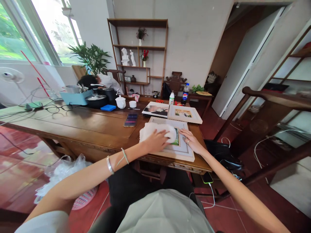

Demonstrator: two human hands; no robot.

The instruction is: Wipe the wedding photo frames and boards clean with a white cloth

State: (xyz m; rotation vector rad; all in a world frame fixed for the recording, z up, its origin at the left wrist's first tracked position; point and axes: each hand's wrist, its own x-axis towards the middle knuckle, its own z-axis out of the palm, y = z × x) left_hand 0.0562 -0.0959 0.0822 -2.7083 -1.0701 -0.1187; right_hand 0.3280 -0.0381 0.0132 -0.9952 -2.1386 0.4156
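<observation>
Bunched under and around the fingers of my left hand (159, 139) is a fluffy white cloth (148, 128). That hand grips and presses the cloth onto a pale picture frame (181, 155) lying flat at the table's near right corner. The cloth covers the frame's left part and some of the small green picture (177, 137) in its middle. My right hand (190, 139) rests on the frame's right side, fingers stretched out, with nothing held in it. Just beyond lie another pale frame (198, 116) with a picture and a photo album (155, 109).
On the wooden table (107, 126) are a phone (130, 119), blue box (108, 107), white lidded pot (120, 102), white bottle (171, 98) and cola bottle (185, 94). A person (109, 82) leans at the far side. A wooden chair (259, 126) stands right; a bag-lined basket (84, 198) sits left.
</observation>
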